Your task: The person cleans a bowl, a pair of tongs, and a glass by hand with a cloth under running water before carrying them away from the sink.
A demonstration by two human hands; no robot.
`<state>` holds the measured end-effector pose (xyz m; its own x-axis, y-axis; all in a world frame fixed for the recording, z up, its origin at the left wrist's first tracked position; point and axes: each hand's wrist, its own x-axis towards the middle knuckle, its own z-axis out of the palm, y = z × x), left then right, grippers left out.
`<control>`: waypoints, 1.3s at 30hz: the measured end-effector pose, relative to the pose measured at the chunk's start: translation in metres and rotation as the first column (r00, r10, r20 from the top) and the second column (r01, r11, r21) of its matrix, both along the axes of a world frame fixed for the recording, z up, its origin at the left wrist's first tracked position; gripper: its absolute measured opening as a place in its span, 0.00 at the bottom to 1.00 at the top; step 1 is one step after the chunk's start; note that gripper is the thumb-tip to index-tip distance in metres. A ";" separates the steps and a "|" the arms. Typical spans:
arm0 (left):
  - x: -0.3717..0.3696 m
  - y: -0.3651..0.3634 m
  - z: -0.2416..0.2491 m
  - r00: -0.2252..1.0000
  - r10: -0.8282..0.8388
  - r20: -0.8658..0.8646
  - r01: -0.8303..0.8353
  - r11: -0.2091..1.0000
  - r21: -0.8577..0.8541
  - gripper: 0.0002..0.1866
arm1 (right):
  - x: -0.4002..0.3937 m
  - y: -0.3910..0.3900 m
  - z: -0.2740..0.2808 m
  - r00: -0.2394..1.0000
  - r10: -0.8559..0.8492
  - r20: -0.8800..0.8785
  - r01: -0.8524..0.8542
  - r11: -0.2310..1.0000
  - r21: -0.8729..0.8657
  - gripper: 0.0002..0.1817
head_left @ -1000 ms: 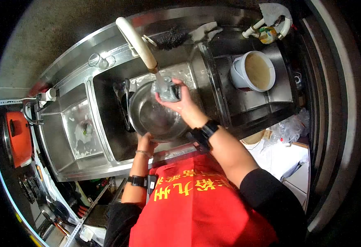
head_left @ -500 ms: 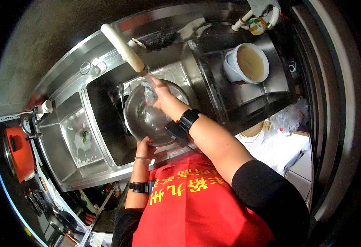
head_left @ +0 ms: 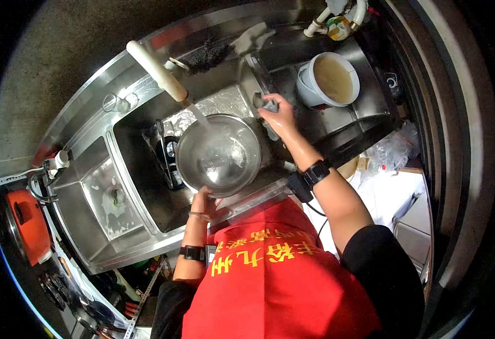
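Steel bowl (head_left: 188,169): wide and round, over in the middle basin of the sink (head_left: 83,261), nearer the front edge than the back; water glints inside, though from here I can't tell whether its base rests on the basin floor
Left grip (head_left: 201,199): pinching the bowl's near rim, thumb on top, the other fingers hidden from me below
Right grip (head_left: 281,117): closed around a crumpled grey scrubbing cloth (head_left: 265,104), up by the divider (head_left: 261,70) between the middle and right basins, off the bowl's right side and apart from it
Running tap (head_left: 160,73): angled in from the sink's back edge, its stream dropping into the bowl by the far rim
Dark utensils (head_left: 165,155): just left of the bowl in the same basin, too dim to name
White bucket (head_left: 309,90): standing in the right basin towards its back edge, nearly full of cloudy tan liquid
Back ledge: a clear glass (head_left: 112,103) by the middle basin's far left corner; a black scrubber (head_left: 206,55) and a pale cloth (head_left: 250,38) to the right of the tap
Apron (head_left: 270,277): red, with yellow characters, close to the sink's front edge
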<state>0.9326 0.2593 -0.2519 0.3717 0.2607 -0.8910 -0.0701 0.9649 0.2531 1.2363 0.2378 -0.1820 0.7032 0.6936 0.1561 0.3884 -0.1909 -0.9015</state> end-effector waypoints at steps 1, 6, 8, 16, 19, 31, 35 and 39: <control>-0.001 -0.001 -0.006 1.000 -0.015 0.004 0.015 1.000 -0.009 0.15 | -0.001 -0.006 0.018 0.962 -0.014 0.274 0.058 0.986 -0.154 0.12; 0.003 0.004 0.011 0.992 -0.108 -0.065 0.102 0.991 -0.086 0.15 | 0.010 -0.021 0.042 0.991 0.073 0.108 -0.055 0.986 -0.155 0.13; -0.001 0.005 -0.001 0.994 -0.106 0.003 0.106 0.993 0.048 0.14 | 0.011 -0.021 0.044 1.000 -0.014 0.017 0.013 0.997 0.079 0.15; -0.003 0.010 0.010 1.000 0.008 -0.023 -0.007 0.999 0.045 0.06 | 0.020 -0.029 0.074 0.949 0.011 -0.316 0.035 0.990 0.140 0.19; -0.004 0.011 0.015 0.997 -0.054 -0.055 0.057 0.997 0.056 0.13 | 0.030 -0.021 0.075 0.962 0.008 -0.272 0.063 0.965 0.254 0.14; -0.009 -0.003 0.003 1.000 0.017 0.004 -0.018 0.997 0.079 0.13 | -0.018 0.124 0.197 0.983 -0.054 0.175 -0.058 0.812 0.580 0.11; -0.009 -0.009 0.003 0.998 0.000 0.067 -0.006 0.996 0.089 0.05 | -0.096 0.156 0.236 0.959 0.049 0.281 -0.210 0.788 0.579 0.11; -0.001 -0.012 0.015 0.994 0.063 0.094 -0.069 0.996 0.058 0.04 | -0.137 0.205 0.193 0.835 0.120 0.537 -0.408 0.790 0.458 0.07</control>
<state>0.9320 0.2472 -0.2373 0.4313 0.3402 -0.8356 -0.1586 0.9403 0.3010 1.0991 0.4424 0.0109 0.2470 0.5383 0.8057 0.7348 0.4379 -0.5179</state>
